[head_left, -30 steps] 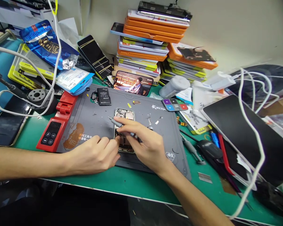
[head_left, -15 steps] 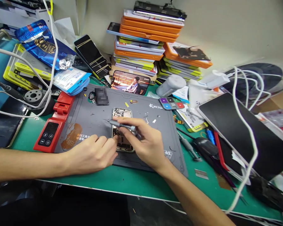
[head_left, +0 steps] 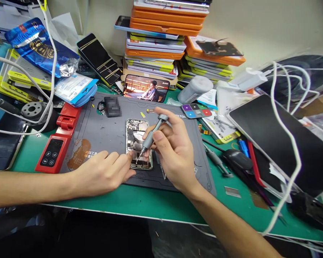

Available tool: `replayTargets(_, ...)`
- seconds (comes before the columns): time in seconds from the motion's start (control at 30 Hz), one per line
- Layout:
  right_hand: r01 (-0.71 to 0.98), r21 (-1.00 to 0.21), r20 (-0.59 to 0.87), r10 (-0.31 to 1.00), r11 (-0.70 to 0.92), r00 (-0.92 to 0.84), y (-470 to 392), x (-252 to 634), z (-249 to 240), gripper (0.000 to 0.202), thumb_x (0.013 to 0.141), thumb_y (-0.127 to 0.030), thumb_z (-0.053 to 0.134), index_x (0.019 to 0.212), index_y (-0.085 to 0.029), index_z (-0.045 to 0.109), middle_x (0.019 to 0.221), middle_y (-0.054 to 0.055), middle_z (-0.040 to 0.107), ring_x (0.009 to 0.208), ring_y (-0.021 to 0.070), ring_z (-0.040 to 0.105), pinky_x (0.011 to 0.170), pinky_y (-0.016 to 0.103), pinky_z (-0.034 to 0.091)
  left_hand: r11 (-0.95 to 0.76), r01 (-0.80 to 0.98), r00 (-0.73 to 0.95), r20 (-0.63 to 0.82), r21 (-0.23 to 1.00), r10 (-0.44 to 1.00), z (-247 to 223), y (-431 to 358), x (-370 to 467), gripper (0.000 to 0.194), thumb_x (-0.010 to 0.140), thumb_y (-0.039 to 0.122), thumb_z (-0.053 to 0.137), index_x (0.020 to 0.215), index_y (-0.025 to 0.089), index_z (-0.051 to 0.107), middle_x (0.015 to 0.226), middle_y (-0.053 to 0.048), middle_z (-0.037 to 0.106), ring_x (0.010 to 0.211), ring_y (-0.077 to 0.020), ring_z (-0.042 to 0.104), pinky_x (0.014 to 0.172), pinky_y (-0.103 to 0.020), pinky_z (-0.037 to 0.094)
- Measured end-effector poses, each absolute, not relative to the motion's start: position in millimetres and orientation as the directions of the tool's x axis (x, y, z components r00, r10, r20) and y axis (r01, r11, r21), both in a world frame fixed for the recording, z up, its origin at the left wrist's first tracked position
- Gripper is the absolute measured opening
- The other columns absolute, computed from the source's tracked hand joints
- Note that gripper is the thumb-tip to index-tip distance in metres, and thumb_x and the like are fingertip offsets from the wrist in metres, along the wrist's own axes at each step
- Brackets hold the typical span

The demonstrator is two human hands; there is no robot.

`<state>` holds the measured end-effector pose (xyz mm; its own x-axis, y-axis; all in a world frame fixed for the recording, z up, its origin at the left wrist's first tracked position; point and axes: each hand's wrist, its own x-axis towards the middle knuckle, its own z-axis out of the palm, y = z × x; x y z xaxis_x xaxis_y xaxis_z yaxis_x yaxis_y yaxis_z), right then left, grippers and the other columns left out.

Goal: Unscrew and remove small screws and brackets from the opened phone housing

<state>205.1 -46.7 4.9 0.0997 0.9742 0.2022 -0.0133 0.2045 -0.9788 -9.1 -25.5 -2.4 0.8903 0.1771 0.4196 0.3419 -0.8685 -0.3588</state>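
Green covers the bench before you, with a grey mat across the middle of the frame and a pale wall behind. You have two stacks of cases and boxes: a tall stack at upper centre and a lower stack to its right. One opened phone lies on the mat near the centre of the frame, its inner parts showing; one phone with a lit screen leans below the tall stack. Count two grey screwdrivers: the held screwdriver and the spare screwdriver at the mat's right edge. One red device sits at lower left.

Your right hand grips the held screwdriver, and your left hand is curled at the opened phone's left edge; you cannot tell whether it pinches anything.

Half a second ago, the held screwdriver lay almost level, pointing left across the opened phone's upper half. Now it slants, tip down over the lower half; contact is unclear. Your left hand has stayed beside that edge.
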Motion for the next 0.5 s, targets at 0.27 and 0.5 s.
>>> replayTargets(0.27, -0.006, -0.988, 0.156, 0.985, 0.157, 0.078, -54.7, 197.2, 5.0, 0.041, 0.104, -0.041, 0.064, 0.142, -0.038, 0.050, 0.095, 0.000, 0.065, 0.056, 0.0117, 0.065, 0.048, 0.032, 0.064, -0.872, 0.362, 0.879, 0.432, -0.329, 0.201, -0.3, -24.9, -7.4, 0.035, 0.111, 0.038, 0.056, 0.111, 0.005, 0.068, 0.071, 0.003, 0.054, 0.059, -0.0156, 0.053, 0.052, -0.033, 0.035)
replayTargets(0.5, -0.045, -0.992, 0.119, 0.993, 0.120, 0.011, -54.8, 196.3, 3.6, 0.039, 0.106, -0.039, 0.060, 0.143, -0.038, 0.047, 0.097, -0.001, 0.065, 0.056, 0.0116, 0.066, 0.048, 0.032, 0.063, -0.872, 0.358, 0.883, 0.423, -0.333, 0.201, -0.5, -25.4, -7.4, 0.031, 0.109, 0.038, 0.058, 0.096, 0.011, 0.066, 0.070, 0.002, 0.053, 0.058, -0.0165, 0.051, 0.053, -0.034, 0.034)
